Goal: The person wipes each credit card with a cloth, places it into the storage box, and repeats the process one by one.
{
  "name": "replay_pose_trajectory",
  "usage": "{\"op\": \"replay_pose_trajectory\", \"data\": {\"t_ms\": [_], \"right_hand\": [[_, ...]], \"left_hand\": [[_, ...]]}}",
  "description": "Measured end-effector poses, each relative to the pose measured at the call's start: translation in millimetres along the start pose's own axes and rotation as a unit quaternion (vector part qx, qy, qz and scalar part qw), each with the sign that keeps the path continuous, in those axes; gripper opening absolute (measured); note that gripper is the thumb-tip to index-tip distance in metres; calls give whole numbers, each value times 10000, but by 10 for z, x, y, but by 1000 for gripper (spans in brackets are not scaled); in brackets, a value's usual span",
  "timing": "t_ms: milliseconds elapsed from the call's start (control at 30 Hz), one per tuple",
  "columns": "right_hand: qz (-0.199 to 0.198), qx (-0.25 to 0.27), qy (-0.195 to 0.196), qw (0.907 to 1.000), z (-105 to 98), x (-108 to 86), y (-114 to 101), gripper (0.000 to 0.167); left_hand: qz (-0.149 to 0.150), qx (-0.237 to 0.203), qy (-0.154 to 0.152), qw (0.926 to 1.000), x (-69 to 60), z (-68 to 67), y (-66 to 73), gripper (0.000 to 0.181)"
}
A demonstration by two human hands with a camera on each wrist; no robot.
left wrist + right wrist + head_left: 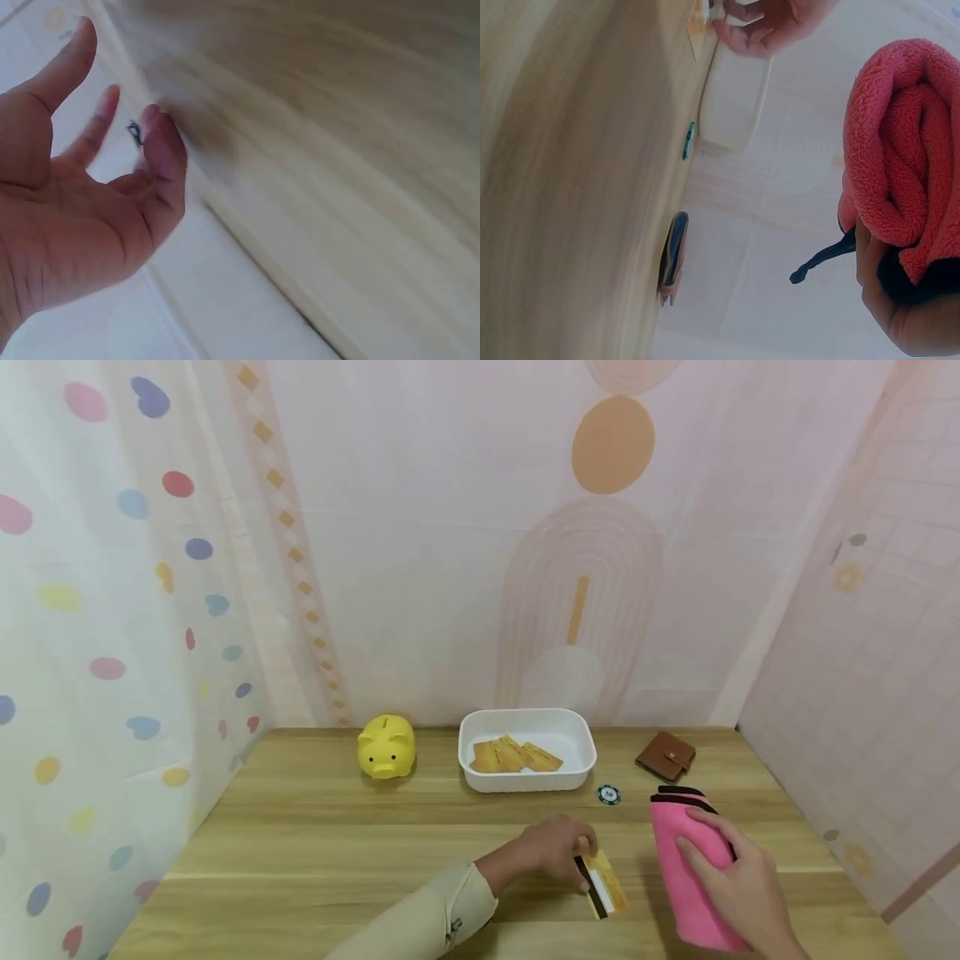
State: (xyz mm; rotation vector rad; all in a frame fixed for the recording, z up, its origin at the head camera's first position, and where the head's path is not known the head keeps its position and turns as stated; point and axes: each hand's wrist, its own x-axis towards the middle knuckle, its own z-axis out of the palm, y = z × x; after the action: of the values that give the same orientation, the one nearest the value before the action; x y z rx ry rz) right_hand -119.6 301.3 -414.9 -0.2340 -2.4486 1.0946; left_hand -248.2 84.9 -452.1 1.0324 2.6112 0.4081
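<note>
A gold card (602, 885) with a black stripe and a white strip is low over or on the wooden table. My left hand (558, 849) is beside the card's left edge, its thumb and fingers spread apart. In the left wrist view, no card shows between the fingers of my left hand (97, 180). My right hand (750, 881) grips a folded pink towel (693, 877) with dark edging, held above the table at the right. Fluffy rolled layers of the towel (907, 150) fill the right side of the right wrist view.
A white tray (527, 783) with several gold cards (498, 755) stands at the back middle. To its left sits a yellow piggy bank (387, 747). A poker chip (609, 794) and a brown wallet (666, 756) lie to its right. Patterned curtains surround the table (300, 843).
</note>
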Motion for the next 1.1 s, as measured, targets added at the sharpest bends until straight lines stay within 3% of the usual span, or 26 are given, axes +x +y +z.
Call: {"op": "replay_pose_trajectory", "data": {"t_ms": [167,400,667,900,1100], "right_hand": [[37,62,-38,10000,15,-7,-6,41],[102,-18,-77,9999,33,-3,-9,42],[115,-53,-86,9999,39,-8,-5,42],[120,-31,-81,9999,49,-11,-11,41],[-6,-2,-48,10000,52,-13,3,41]], "left_hand": [[238,354,-267,9987,18,28,-28,64],[18,439,-30,9990,2,56,-92,44],[586,515,-356,9963,5,52,-99,56],[330,516,-339,9975,-34,37,-91,44],[236,419,-312,9984,-60,28,-146,50]]}}
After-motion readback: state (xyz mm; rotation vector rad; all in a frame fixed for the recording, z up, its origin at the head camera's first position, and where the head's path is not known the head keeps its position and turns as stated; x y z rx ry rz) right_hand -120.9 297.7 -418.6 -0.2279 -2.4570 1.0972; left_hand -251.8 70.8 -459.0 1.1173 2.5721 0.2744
